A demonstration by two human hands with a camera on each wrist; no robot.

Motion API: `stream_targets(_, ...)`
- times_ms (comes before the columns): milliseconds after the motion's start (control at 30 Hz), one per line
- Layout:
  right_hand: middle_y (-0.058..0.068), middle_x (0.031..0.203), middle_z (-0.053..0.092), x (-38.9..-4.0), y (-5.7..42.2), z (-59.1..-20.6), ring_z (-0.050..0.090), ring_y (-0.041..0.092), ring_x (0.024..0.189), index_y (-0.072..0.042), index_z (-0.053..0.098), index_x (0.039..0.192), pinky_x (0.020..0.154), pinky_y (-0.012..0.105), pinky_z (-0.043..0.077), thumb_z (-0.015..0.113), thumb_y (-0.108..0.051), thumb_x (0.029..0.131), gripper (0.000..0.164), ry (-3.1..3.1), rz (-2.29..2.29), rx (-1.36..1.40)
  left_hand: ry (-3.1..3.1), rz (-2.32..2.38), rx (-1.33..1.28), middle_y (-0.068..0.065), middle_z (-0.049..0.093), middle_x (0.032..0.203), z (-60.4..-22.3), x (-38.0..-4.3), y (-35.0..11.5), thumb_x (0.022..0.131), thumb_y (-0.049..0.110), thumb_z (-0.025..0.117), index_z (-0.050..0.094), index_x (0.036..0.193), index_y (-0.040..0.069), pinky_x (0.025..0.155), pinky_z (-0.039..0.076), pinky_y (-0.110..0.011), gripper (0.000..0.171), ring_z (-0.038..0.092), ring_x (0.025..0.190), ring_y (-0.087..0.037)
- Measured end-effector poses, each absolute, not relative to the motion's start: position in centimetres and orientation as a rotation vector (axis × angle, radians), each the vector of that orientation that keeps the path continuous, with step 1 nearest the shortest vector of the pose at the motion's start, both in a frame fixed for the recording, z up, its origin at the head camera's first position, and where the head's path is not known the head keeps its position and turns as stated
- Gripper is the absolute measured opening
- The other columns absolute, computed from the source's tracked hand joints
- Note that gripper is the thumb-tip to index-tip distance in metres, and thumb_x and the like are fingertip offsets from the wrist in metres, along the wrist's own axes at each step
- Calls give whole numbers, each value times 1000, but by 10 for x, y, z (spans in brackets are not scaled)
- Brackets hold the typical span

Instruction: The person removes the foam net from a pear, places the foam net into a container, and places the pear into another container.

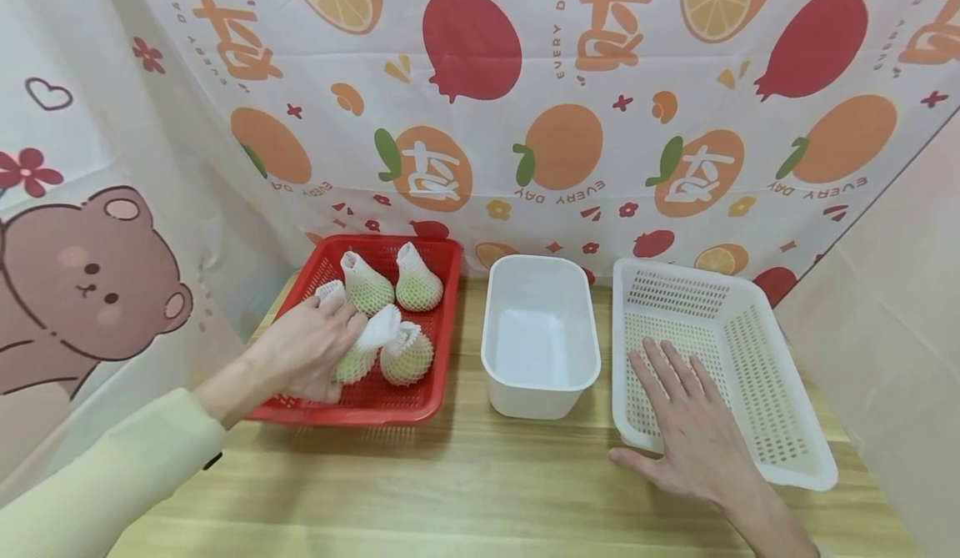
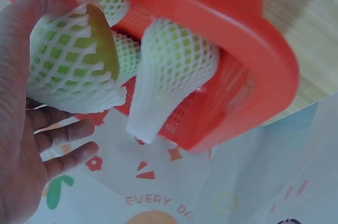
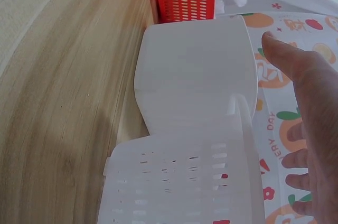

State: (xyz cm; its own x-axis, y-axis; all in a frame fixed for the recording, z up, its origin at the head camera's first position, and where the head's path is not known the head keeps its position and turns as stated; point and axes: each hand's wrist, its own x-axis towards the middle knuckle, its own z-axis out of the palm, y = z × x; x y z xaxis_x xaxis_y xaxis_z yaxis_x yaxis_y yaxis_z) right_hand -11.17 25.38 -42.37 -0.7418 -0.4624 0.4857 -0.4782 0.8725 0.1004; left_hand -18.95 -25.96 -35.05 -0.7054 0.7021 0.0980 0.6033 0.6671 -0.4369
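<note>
In the head view my left hand (image 1: 311,349) reaches into the red basket (image 1: 447,324) and grips a green fruit (image 1: 357,364) in a white foam net. The left wrist view shows this fruit (image 2: 71,57) close up, tilted, with bare yellow-green skin at one end of the net. Its thumb side holds the fruit while the other fingers stretch out below. Around it lie several more netted fruits (image 1: 407,354) in the basket. My right hand (image 1: 697,441) is spread flat over the near left part of the white perforated basket (image 1: 806,424), holding nothing.
Between the two baskets stands a white plastic bin (image 1: 540,395) with nothing inside. All three containers sit on a wood-grain table (image 1: 465,491). A fruit-print cloth (image 1: 495,149) hangs right behind them, and a bear-print curtain (image 1: 97,283) hangs at the left.
</note>
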Motion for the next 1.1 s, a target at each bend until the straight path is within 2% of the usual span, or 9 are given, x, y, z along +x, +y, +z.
stream_targets(133, 16, 170, 38, -112, 253, -423, 40, 41, 152, -8, 37, 163, 137, 42, 4, 45, -93, 84, 116, -2533, 44, 690, -2658, 514, -1011, -8, 64, 93, -343, -184, -255, 55, 53, 90, 58, 106, 8, 75, 58, -42, 76, 57, 87, -26)
stream_targets(233, 16, 170, 38, -112, 252, -423, 40, 41, 153, -9, 36, 164, 137, 44, 7, 46, -93, 83, 117, -2537, 39, 692, -2653, 498, -986, -9, 65, 94, -338, -178, -248, 55, 52, 89, 59, 106, 7, 76, 58, -44, 74, 57, 89, -27)
stream_targets(433, 15, 172, 36, -113, 251, -422, 39, 40, 154, -9, 35, 164, 136, 34, -8, 47, -93, 82, 118, -2547, 40, 695, -2592, 470, -961, -9, 62, 89, -330, -165, -233, 55, 48, 88, 56, 99, 7, 76, 56, -43, 68, 57, 86, -28)
stream_targets(533, 14, 172, 35, -111, 251, -423, 38, 39, 154, -10, 35, 164, 135, 31, -10, 49, -94, 81, 119, -2552, 33, 688, -2569, 455, -951, -9, 62, 89, -331, -160, -225, 56, 48, 88, 55, 99, 7, 76, 56, -43, 68, 59, 87, -28)
stream_targets(767, 13, 173, 33, -110, 252, -425, 37, 37, 155, -11, 33, 166, 136, 35, -6, 48, -94, 81, 119, -2559, 24, 675, -2513, 450, -925, -8, 60, 89, -337, -151, -205, 57, 53, 87, 54, 101, 7, 68, 49, -42, 72, 59, 86, -26)
stream_targets(933, 13, 173, 33, -110, 251, -425, 38, 38, 155, -12, 32, 166, 136, 35, -6, 51, -93, 80, 120, -2553, 22, 672, -2472, 428, -923, -9, 62, 93, -341, -145, -194, 56, 57, 87, 56, 108, 6, 68, 50, -40, 79, 60, 88, -26)
stream_targets(1100, 13, 173, 34, -109, 251, -426, 38, 39, 154, -10, 34, 165, 137, 41, 2, 44, -95, 82, 119, -2550, 19, 670, -2428, 423, -943, -8, 62, 91, -344, -140, -183, 57, 60, 86, 56, 106, 7, 67, 49, -36, 78, 59, 85, -25)
